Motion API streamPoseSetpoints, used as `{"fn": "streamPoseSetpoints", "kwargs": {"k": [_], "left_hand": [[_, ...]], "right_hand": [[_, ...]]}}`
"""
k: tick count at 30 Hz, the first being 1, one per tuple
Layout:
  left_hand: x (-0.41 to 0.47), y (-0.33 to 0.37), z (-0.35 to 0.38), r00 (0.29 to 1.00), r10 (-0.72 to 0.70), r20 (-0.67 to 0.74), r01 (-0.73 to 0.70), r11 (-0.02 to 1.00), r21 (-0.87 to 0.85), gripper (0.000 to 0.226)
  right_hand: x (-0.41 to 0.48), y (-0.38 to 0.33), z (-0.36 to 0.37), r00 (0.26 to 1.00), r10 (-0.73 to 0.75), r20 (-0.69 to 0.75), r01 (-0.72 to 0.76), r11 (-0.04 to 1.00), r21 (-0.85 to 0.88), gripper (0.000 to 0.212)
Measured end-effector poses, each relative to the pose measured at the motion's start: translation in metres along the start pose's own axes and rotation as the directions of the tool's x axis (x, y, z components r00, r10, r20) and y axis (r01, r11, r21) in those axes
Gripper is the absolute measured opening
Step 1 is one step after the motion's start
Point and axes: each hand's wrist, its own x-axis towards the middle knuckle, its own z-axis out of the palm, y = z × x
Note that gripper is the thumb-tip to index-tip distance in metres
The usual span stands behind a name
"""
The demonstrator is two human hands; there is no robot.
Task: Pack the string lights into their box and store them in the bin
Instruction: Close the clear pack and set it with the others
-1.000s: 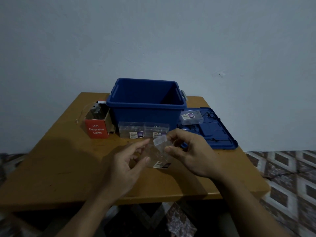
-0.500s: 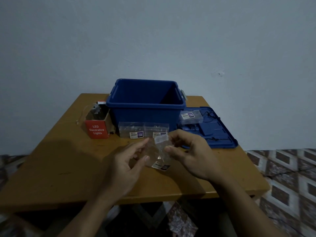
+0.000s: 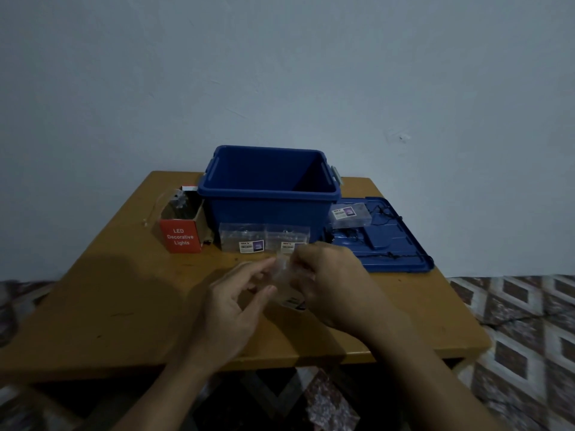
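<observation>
A left hand and right hand pinch a small clear box above the table, seemingly closing its flap; the blue bin waits open behind, string lights strewn on its lid.

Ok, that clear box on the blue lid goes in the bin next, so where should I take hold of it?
Probably from above: pinch the clear box across its two long sides. It lies on the lid, top free, while the bin stands close at its left end.
</observation>
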Motion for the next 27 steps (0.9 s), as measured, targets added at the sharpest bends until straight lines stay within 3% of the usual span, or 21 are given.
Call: {"fn": "streamPoseSetpoints", "kwargs": {"k": [3, 8, 12, 15, 19, 27], "left_hand": [[0.000, 0.002, -0.001, 1.000, -0.016, 0.001, 0.016, 1.000, 0.007, 0.042], [0.001, 0.008, -0.002, 1.000, -0.008, 0.030, 0.006, 0.999, 0.054, 0.044], [0.002, 0.005, -0.004, 0.997, 0.027, 0.077, -0.039, 0.987, 0.158, 0.038], [0.004, 0.004, -0.004, 0.994, 0.005, 0.111, -0.030, 0.974, 0.222, 0.021], [0.004, 0.004, -0.004, 0.991, -0.060, 0.118, 0.029, 0.968, 0.249, 0.014], [0.004, 0.009, -0.004, 0.991, -0.089, 0.097, 0.067, 0.974, 0.216, 0.004]], "right_hand": [[0.002, -0.002, 0.004, 1.000, 0.014, -0.010, -0.014, 1.000, -0.017, 0.022], [-0.002, 0.002, 0.011, 0.986, 0.024, -0.166, -0.009, 0.996, 0.086, 0.018], [-0.009, 0.007, 0.015, 0.995, -0.074, -0.069, 0.074, 0.997, -0.001, 0.017], [-0.013, 0.016, 0.019, 0.992, -0.122, 0.024, 0.123, 0.987, -0.102, 0.038], [-0.018, 0.023, 0.021, 0.996, -0.087, 0.031, 0.088, 0.996, -0.018, 0.044], [-0.028, 0.029, 0.034, 0.996, 0.072, -0.058, -0.062, 0.985, 0.164, 0.016]]}}
